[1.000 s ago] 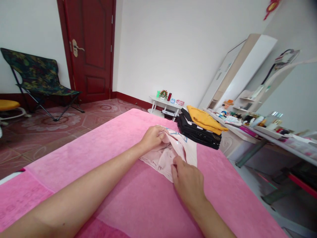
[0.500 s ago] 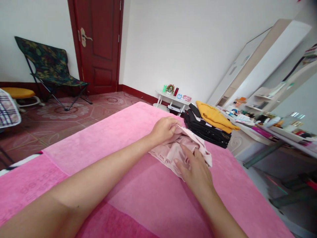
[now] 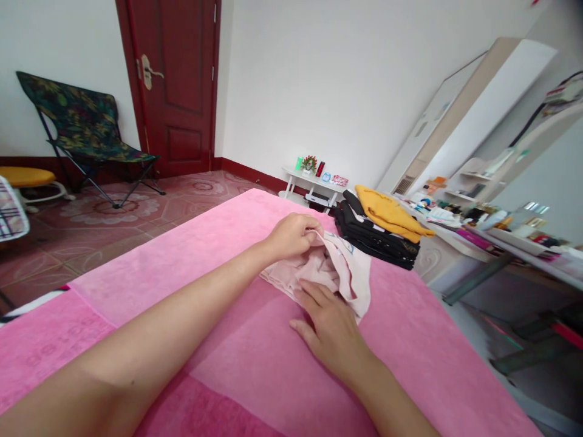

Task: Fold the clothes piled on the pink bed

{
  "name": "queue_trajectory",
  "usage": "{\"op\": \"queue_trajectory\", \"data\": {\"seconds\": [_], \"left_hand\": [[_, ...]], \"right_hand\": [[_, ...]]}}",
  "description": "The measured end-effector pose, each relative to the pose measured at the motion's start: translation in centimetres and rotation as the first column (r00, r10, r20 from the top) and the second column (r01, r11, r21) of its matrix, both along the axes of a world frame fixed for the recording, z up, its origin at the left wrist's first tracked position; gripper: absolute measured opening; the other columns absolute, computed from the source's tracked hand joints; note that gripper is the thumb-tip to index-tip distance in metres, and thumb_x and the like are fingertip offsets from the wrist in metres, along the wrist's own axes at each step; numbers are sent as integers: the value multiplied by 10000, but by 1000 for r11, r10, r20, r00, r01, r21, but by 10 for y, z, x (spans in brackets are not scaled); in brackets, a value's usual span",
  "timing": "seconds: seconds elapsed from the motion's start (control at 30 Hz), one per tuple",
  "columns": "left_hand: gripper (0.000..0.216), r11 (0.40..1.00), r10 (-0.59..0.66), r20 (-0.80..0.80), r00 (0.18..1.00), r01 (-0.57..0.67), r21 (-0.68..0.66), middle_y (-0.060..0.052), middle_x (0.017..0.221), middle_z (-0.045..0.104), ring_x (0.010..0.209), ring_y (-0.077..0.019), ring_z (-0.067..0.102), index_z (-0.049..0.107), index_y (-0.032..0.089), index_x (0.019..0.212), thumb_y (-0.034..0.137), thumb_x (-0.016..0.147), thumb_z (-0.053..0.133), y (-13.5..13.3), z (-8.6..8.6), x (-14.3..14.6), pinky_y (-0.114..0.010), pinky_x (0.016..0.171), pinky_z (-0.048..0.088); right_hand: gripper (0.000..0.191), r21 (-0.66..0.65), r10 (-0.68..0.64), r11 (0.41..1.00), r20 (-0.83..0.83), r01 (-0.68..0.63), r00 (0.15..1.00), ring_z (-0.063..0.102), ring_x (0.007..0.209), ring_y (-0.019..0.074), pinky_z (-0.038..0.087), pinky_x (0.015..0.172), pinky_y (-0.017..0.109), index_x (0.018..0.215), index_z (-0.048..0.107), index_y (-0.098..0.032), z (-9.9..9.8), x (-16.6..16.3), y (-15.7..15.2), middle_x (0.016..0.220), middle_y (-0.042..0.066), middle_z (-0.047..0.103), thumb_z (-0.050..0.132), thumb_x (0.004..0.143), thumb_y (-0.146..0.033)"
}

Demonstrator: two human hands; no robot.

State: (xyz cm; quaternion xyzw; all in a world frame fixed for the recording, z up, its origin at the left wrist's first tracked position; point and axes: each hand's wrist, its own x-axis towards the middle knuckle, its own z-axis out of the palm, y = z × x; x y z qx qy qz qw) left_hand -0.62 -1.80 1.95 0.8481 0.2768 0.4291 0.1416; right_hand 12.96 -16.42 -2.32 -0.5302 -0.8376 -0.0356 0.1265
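A pale pink garment (image 3: pixel 350 261) lies bunched on the pink cover (image 3: pixel 410 340); its exact kind I cannot make out. A bluish print shows near its far edge. My left hand (image 3: pixel 294 237) pinches the raised edge of the cloth at its upper left. Against the near side of the garment rests my right hand (image 3: pixel 330 325), fingers stretched out and thumb apart, partly hiding the folds. Just beyond the garment stands a stack of folded black clothes (image 3: pixel 373 240) with a folded yellow garment (image 3: pixel 389 212) on top.
A low white stand (image 3: pixel 314 179) with small items is at the far end. To the right is a cluttered dressing table (image 3: pixel 432 255). A camouflage-patterned folding chair (image 3: pixel 86 124) and a yellow stool (image 3: pixel 27 176) stand at the left, near a dark red door (image 3: pixel 177 85).
My right hand has drawn back toward me and slightly left, out of the folds. The garment's far side now lies flatter, showing the print. My left hand keeps its pinch.
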Motion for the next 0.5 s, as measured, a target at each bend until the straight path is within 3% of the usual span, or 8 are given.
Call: {"op": "queue_trajectory", "data": {"seconds": [0.1, 0.2, 0.33, 0.4, 0.5], "left_hand": [[285, 1000, -2, -109, 994, 2, -4, 6, 803, 695, 773, -166, 605, 698, 193, 811, 88, 678, 470, -2, 1, -1, -247, 729, 452], [307, 998, 51, -74, 996, -50, 25, -7, 860, 696, 821, -174, 607, 697, 196, 842, 93, 688, 452, -5, 0, 2, -254, 759, 452], [297, 997, 60, -50, 997, -57, 52, -21, 919, 689, 866, -180, 609, 695, 200, 865, 108, 715, 455, -10, -2, 11, -263, 796, 457], [299, 996, 71, -55, 996, -68, 50, -22, 928, 688, 878, -184, 608, 694, 204, 878, 109, 720, 457, -12, -4, 13, -267, 805, 459], [327, 996, 81, -37, 996, -79, 47, -21, 936, 689, 891, -186, 608, 692, 204, 902, 97, 707, 453, -11, -5, 15, -271, 817, 458]], "right_hand": [[295, 24, -50, 998, -109, 53, 993, 509, 1139, 223, 418, 955, 364, 1136, 611, -221, 3, 1, -2, 1236, 69, 582, 528, 854, -236], [319, 165, -154, 967, -221, 192, 963, 460, 1193, 255, 384, 1002, 409, 1137, 573, -146, -2, 1, 4, 1254, 140, 529, 491, 829, -173], [611, 211, -253, 928, -247, 307, 935, 350, 1307, 299, 336, 1047, 458, 1366, 346, -65, -10, -7, 27, 1392, 213, 392, 544, 815, -241], [705, 191, -335, 908, -199, 372, 921, 387, 1285, 326, 351, 1028, 460, 1401, 287, -34, -8, -11, 43, 1376, 243, 412, 581, 800, -259], [458, 107, -446, 881, -136, 461, 885, 587, 1066, 305, 438, 907, 425, 1308, 442, -49, 1, -10, 64, 1146, 220, 609, 447, 866, -171]]}}
